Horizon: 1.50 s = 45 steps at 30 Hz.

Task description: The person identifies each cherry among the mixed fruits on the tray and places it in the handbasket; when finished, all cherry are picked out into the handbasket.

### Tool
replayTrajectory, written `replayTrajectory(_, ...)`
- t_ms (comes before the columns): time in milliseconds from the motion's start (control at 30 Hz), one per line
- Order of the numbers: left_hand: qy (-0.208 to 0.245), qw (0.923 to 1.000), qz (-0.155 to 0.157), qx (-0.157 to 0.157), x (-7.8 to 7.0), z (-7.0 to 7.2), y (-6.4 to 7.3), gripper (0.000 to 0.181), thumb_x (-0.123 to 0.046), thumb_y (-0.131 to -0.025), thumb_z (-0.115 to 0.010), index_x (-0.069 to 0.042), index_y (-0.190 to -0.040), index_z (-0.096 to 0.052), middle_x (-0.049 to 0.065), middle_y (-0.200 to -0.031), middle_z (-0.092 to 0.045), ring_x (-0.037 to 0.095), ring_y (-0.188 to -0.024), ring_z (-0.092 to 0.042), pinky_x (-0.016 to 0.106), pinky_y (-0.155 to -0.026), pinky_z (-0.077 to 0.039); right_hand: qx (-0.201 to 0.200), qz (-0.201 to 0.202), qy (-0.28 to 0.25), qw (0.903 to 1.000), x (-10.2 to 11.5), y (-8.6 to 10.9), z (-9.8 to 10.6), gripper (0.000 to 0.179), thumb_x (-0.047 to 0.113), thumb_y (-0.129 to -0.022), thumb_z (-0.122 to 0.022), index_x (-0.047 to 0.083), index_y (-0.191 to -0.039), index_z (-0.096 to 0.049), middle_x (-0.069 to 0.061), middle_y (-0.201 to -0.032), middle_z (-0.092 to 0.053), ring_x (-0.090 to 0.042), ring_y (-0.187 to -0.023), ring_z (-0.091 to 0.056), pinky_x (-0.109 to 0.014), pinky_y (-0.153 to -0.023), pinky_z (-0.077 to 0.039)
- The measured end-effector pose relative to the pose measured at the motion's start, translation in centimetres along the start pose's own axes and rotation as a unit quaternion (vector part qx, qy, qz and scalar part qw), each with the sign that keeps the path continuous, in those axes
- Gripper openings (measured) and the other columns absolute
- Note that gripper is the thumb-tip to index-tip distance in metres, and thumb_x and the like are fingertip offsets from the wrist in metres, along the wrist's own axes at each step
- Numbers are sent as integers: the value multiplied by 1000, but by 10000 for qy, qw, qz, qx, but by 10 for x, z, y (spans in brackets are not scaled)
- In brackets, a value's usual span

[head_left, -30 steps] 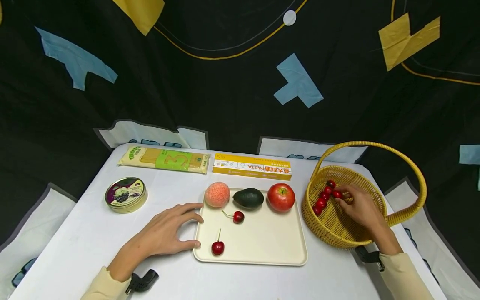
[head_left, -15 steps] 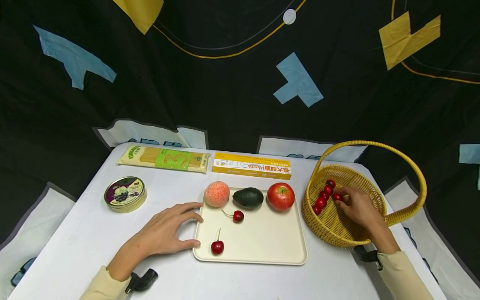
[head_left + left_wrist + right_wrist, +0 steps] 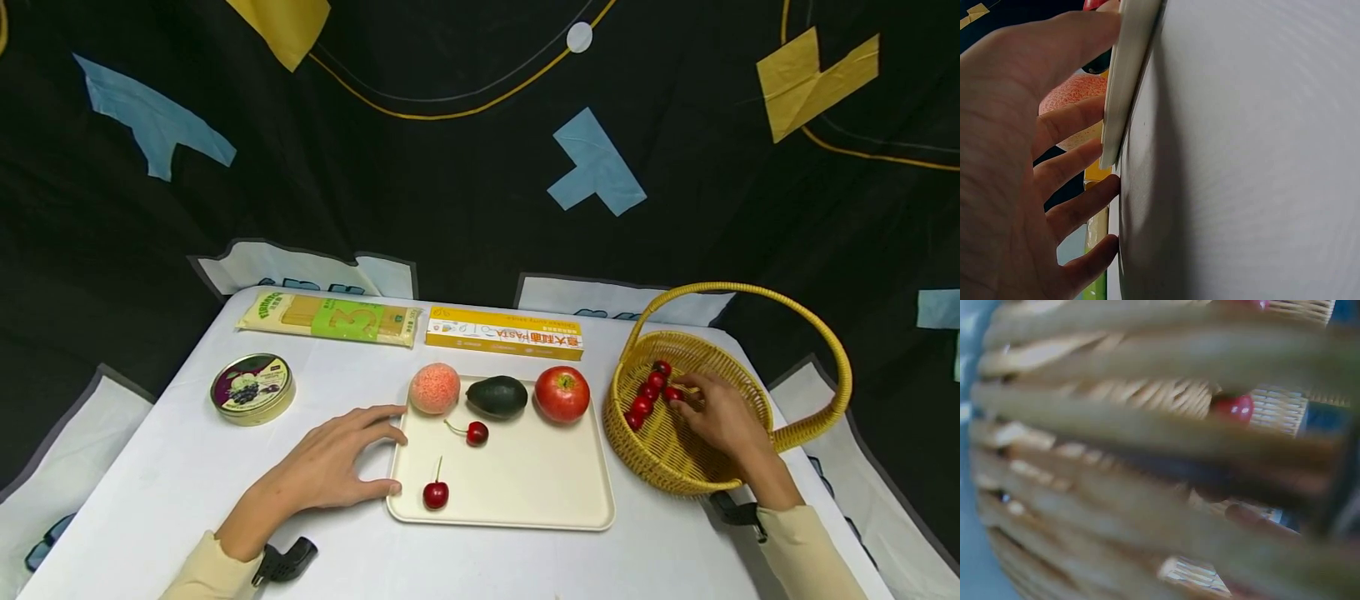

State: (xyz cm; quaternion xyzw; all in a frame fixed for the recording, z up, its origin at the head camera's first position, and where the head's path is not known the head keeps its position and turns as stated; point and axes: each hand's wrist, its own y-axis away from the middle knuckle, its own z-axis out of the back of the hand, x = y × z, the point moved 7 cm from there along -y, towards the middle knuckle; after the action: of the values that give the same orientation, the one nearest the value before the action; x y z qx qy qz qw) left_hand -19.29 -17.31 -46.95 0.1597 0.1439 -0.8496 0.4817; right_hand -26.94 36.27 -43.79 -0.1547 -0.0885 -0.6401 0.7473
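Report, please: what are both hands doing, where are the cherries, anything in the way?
Left hand at tray edge. Right hand in basket, pinching a cherry. Two cherries on tray. Basket wall between right hand and tray.

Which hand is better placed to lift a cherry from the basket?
Probably the right hand: it is in the basket, at a cherry, while the left hand is at the left edge of the tray.
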Motion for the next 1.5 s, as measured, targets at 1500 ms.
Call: replayTrajectory(1500, 30, 9999, -74, -91, 0, 0, 0, 51, -63, -83, -86, -35, -123, -73, -4, -162, -53, 32, -144, -55, 64, -109, -49, -582, 1742, -752, 9801, 197, -3, -9, 43, 22, -92, -88, 13, -132, -73, -10, -120, -74, -25, -85, -69, -36, -71, -61)
